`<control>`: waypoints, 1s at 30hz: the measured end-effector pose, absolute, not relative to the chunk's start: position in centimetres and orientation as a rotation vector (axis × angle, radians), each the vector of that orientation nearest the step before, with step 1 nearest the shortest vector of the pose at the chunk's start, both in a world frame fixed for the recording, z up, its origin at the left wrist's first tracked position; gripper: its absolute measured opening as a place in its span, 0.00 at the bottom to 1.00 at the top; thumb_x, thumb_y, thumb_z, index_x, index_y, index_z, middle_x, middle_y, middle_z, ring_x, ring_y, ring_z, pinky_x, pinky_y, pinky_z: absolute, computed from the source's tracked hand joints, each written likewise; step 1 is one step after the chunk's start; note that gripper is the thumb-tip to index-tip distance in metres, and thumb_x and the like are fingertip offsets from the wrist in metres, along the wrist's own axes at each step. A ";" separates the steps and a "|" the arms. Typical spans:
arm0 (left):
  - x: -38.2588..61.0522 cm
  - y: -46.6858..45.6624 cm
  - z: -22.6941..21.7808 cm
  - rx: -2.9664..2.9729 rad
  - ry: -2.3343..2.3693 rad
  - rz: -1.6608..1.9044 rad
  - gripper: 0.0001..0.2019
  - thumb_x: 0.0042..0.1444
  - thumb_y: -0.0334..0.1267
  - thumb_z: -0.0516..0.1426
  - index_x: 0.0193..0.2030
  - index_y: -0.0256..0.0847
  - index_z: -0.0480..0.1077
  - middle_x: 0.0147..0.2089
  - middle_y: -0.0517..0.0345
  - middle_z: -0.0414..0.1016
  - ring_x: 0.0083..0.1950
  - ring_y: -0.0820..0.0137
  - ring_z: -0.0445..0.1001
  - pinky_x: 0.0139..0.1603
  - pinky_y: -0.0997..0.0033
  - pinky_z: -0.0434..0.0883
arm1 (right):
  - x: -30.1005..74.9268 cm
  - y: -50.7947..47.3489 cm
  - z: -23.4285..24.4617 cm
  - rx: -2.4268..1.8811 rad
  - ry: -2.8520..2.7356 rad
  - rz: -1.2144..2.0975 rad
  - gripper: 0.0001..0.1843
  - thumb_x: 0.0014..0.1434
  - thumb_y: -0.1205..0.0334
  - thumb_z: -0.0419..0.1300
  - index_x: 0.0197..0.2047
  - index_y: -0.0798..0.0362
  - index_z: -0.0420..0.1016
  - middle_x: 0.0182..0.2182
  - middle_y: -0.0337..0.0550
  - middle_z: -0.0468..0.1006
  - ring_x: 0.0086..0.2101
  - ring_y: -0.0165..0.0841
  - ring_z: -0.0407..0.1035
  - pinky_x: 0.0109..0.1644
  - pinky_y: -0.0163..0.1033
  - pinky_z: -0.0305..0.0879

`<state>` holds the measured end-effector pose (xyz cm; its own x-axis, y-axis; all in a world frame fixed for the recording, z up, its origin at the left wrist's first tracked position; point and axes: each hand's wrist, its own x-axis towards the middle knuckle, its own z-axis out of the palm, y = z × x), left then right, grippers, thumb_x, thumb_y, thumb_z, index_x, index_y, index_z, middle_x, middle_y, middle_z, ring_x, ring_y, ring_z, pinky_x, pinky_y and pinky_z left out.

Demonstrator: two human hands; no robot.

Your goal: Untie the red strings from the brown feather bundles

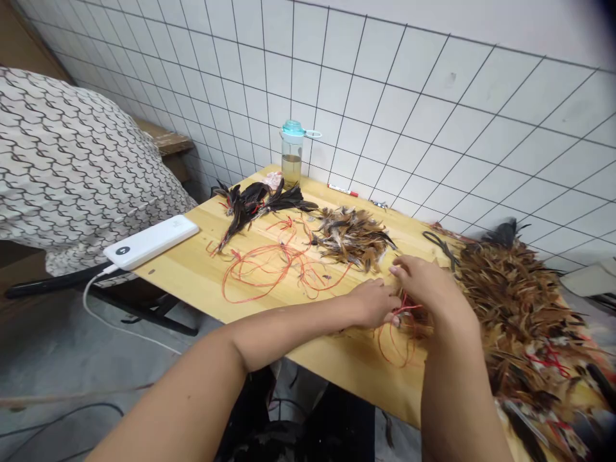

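My left hand (378,303) is closed, its fingertips pinched on red string (408,308) at the end of a small brown feather bundle (418,324). Just above and to the right, my right hand (433,285) arches over the bundle, its fingertips drawn together close to the left hand. Whatever is between those fingertips is too small to make out, and the hand and wrist cover part of the bundle. A loop of the string hangs down onto the wooden table (356,359). A loose pile of brown feathers (353,237) lies beyond my hands.
Tangled orange-red string (269,273) spreads leftward. Black feather bundles (250,205) lie near a water bottle (291,154). A large brown feather heap (514,301) fills the right side. A white power bank (151,242) with a cable overhangs the left edge. A marker (342,190) lies by the tiled wall.
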<state>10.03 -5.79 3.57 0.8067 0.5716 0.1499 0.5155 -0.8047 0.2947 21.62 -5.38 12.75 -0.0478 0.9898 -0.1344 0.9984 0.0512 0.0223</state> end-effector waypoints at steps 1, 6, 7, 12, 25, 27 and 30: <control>9.3 -5.7 3.7 2.759 0.836 0.345 0.19 0.61 0.50 0.52 0.52 0.42 0.70 0.49 0.49 0.74 0.52 0.61 0.70 0.54 0.62 0.65 | 22.8 -5.3 12.2 2.112 2.132 -0.040 0.18 0.63 0.54 0.49 0.48 0.51 0.75 0.46 0.53 0.78 0.44 0.42 0.73 0.43 0.43 0.63; 4.3 -5.0 4.1 2.692 0.916 0.339 0.17 0.57 0.44 0.57 0.50 0.40 0.70 0.46 0.48 0.75 0.50 0.60 0.71 0.51 0.62 0.67 | 25.3 -6.7 10.1 2.016 2.243 0.188 0.17 0.64 0.56 0.49 0.43 0.54 0.77 0.41 0.54 0.78 0.44 0.43 0.71 0.48 0.45 0.63; 3.5 -5.1 4.2 2.680 0.943 0.361 0.15 0.57 0.42 0.57 0.49 0.39 0.70 0.46 0.49 0.75 0.50 0.61 0.71 0.51 0.63 0.67 | 25.0 -7.1 9.9 2.002 2.318 0.240 0.17 0.64 0.57 0.49 0.43 0.54 0.78 0.41 0.54 0.77 0.45 0.43 0.70 0.50 0.46 0.63; 0.3 -5.2 6.0 2.637 1.077 0.541 0.12 0.60 0.39 0.54 0.49 0.41 0.70 0.48 0.51 0.75 0.50 0.64 0.71 0.52 0.65 0.67 | 21.5 -8.5 8.7 1.853 2.712 0.464 0.17 0.63 0.60 0.52 0.46 0.59 0.77 0.48 0.60 0.73 0.54 0.48 0.62 0.59 0.51 0.59; -14.9 3.7 3.5 1.992 2.174 0.523 0.13 0.56 0.39 0.54 0.46 0.39 0.74 0.46 0.48 0.76 0.48 0.61 0.73 0.48 0.66 0.67 | 15.4 -9.4 7.8 1.682 2.756 -0.168 0.14 0.66 0.63 0.49 0.39 0.54 0.76 0.42 0.49 0.74 0.41 0.36 0.70 0.43 0.39 0.63; -14.4 4.1 2.8 1.995 2.167 0.560 0.11 0.56 0.39 0.54 0.42 0.40 0.74 0.46 0.48 0.76 0.47 0.61 0.73 0.48 0.65 0.67 | 14.1 -8.8 7.4 1.696 2.816 -0.194 0.14 0.66 0.64 0.49 0.39 0.53 0.76 0.43 0.47 0.74 0.42 0.35 0.70 0.44 0.37 0.62; -13.4 4.5 1.8 2.007 2.151 0.553 0.09 0.54 0.40 0.56 0.38 0.40 0.74 0.44 0.48 0.76 0.46 0.61 0.72 0.48 0.65 0.67 | 12.2 -7.9 6.0 1.702 2.898 -0.225 0.14 0.67 0.63 0.48 0.40 0.52 0.75 0.43 0.46 0.74 0.42 0.33 0.69 0.44 0.36 0.62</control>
